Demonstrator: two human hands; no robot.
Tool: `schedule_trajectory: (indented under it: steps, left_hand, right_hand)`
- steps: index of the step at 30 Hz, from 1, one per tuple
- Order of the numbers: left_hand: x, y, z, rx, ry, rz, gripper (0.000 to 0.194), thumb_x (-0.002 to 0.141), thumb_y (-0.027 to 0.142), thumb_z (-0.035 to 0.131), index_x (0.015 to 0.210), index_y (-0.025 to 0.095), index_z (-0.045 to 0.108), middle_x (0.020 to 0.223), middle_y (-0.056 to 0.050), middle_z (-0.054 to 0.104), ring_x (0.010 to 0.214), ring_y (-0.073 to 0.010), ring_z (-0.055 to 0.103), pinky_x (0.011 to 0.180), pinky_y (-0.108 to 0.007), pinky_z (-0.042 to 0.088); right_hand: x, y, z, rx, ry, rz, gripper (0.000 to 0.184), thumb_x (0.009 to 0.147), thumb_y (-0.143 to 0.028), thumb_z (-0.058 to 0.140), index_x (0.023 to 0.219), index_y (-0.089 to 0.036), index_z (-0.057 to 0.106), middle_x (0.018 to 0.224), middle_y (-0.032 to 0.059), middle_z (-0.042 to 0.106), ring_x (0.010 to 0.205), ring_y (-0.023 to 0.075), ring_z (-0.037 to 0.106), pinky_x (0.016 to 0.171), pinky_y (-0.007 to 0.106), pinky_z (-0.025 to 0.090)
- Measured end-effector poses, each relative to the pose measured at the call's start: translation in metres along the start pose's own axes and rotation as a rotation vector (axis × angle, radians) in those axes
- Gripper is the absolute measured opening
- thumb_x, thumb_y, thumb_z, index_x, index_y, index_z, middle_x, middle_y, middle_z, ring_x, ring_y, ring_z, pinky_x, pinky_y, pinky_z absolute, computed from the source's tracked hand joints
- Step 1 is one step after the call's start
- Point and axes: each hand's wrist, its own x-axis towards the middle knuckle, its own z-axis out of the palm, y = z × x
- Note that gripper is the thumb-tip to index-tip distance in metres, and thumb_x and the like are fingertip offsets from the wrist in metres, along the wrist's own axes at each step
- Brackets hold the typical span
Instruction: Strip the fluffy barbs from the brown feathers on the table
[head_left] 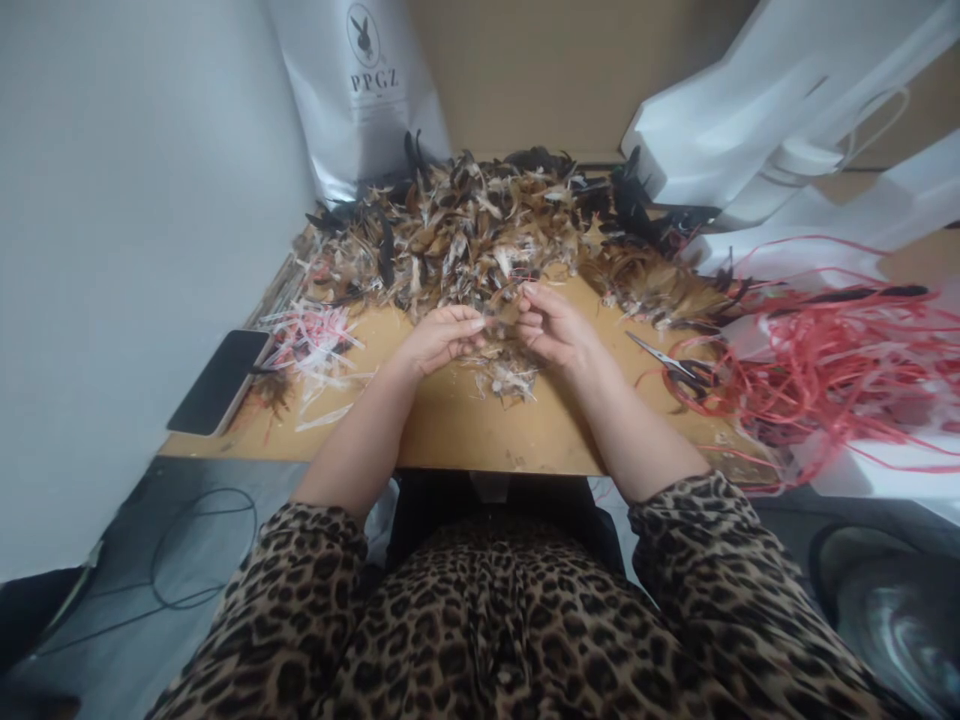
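Observation:
My left hand [441, 336] and my right hand [550, 326] meet over the middle of a wooden table [465, 430], fingers curled and pinched together on small feathers [501, 330] between them. A big heap of brown, black and white feathers [480, 225] lies just beyond the hands. A small clump of pale feather bits [506, 378] sits on the table right below the hands.
Scissors [667, 360] lie right of my right hand beside a tangle of red string [832, 350]. White and pink strips [311, 335] and a dark phone [219, 380] lie at the left. White bags [367, 90] [787, 120] stand behind. A wall closes the left side.

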Motion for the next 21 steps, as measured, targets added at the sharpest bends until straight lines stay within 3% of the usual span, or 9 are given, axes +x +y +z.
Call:
schedule_trajectory:
  steps: [3, 8, 14, 21]
  left_hand:
    - [0.0, -0.002, 0.003, 0.014, -0.02, -0.034, 0.026, 0.064, 0.024, 0.08, 0.077, 0.012, 0.062, 0.07, -0.005, 0.069, 0.06, -0.0104, 0.066, 0.051, -0.016, 0.047]
    - [0.001, -0.004, 0.004, 0.03, -0.039, -0.032, 0.025, 0.066, 0.024, 0.08, 0.076, 0.011, 0.062, 0.07, -0.006, 0.069, 0.06, -0.0089, 0.065, 0.055, -0.016, 0.048]
    - [0.003, 0.002, -0.003, -0.06, 0.073, 0.031, 0.016, 0.07, 0.016, 0.076, 0.075, 0.011, 0.062, 0.069, -0.002, 0.067, 0.058, -0.0048, 0.061, 0.057, -0.015, 0.048]
    - [0.001, 0.004, 0.0, -0.086, 0.068, 0.012, 0.012, 0.073, 0.014, 0.071, 0.077, 0.012, 0.06, 0.091, -0.007, 0.072, 0.063, -0.0065, 0.065, 0.056, -0.016, 0.049]
  right_hand:
    - [0.001, 0.001, 0.002, 0.035, 0.022, 0.016, 0.028, 0.069, -0.024, 0.077, 0.075, -0.019, 0.05, 0.056, -0.0082, 0.05, 0.042, 0.0015, 0.032, 0.038, 0.013, 0.024]
    - [0.003, 0.003, 0.001, -0.003, 0.044, -0.011, 0.026, 0.073, -0.026, 0.074, 0.076, -0.019, 0.05, 0.058, -0.008, 0.052, 0.044, 0.0022, 0.037, 0.039, 0.014, 0.029]
    - [0.005, 0.002, -0.003, -0.085, 0.037, -0.092, 0.03, 0.073, -0.033, 0.075, 0.076, -0.02, 0.048, 0.057, -0.0084, 0.051, 0.045, 0.0023, 0.041, 0.041, 0.014, 0.033]
    - [0.004, 0.005, -0.001, 0.002, 0.02, -0.061, 0.027, 0.073, -0.028, 0.075, 0.077, -0.02, 0.05, 0.059, -0.0086, 0.054, 0.046, 0.0017, 0.043, 0.042, 0.013, 0.035]
